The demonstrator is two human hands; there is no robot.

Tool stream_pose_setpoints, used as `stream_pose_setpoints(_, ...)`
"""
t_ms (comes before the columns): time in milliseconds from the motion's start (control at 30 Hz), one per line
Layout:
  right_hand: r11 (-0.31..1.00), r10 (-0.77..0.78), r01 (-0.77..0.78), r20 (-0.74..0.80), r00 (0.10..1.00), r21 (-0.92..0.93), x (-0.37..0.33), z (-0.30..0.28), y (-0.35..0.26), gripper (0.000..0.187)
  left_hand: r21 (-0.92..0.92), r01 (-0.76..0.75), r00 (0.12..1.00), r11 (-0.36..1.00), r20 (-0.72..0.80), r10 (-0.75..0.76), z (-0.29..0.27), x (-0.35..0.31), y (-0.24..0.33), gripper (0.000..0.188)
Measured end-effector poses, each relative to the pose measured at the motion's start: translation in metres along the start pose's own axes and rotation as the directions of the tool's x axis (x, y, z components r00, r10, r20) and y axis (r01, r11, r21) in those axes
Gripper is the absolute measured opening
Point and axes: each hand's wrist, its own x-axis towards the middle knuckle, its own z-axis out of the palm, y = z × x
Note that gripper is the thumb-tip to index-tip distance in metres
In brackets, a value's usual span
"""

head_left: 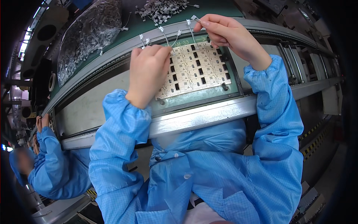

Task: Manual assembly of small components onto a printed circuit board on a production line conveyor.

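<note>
- While the right hand [223, 33] pinches one white lead [196, 19] at twelve o'clock from the circuit-board panel [192, 69], the lead's plug [194, 17] points to ten o'clock, long axis running ten to four.
- Left hand [150, 69] curls at the panel's ten-o'clock corner; whether it grips anything, I cannot tell.
- Nearby leads [188, 22] tilt between eleven and one.

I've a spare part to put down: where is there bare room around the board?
Free: the green mat right of the connector heap, behind the rear rail; the pale surface left of the board, between rear rail and front rail. Crowded: the board's far edge, with left hand, right hand and wired connectors; the mat's left, under the bag.
</note>
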Motion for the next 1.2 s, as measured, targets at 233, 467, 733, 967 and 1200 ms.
stream_pose_setpoints(233, 0.998, -0.002, 0.003, 0.021, 1.000, -0.056, -0.002, 0.003, -0.004, 0.030, 0.210, 0.015, 0.976, 0.978, -0.214, 0.031, -0.022, 0.018, 0.000, 0.009)
stream_pose_setpoints(467, 0.966, -0.260, 0.254, 0.239, 0.936, 0.053, 0.017, -0.018, 0.024, 0.028, 0.085, 0.137, 0.985, 0.987, 0.098, -0.145, 0.010, 0.007, 0.016, 0.008)
stream_pose_setpoints(733, 0.983, 0.089, -0.099, 0.068, 0.994, 0.156, 0.000, 0.006, -0.010, 0.026, -0.065, 0.295, 0.935, 0.953, 0.223, -0.274, 0.007, 0.001, 0.006, 0.009)
stream_pose_setpoints(967, 0.985, 0.022, -0.044, 0.129, 0.991, 0.168, 0.004, 0.006, -0.003, 0.026, -0.277, 0.447, 0.882, 0.850, 0.297, -0.367, 0.011, -0.002, -0.006, 0.011)
stream_pose_setpoints(1200, 0.984, 0.045, -0.063, 0.110, 0.993, 0.165, 0.005, 0.006, -0.006, 0.026, -0.236, 0.430, 0.892, 0.871, 0.256, -0.371, 0.014, -0.004, 0.000, 0.012)
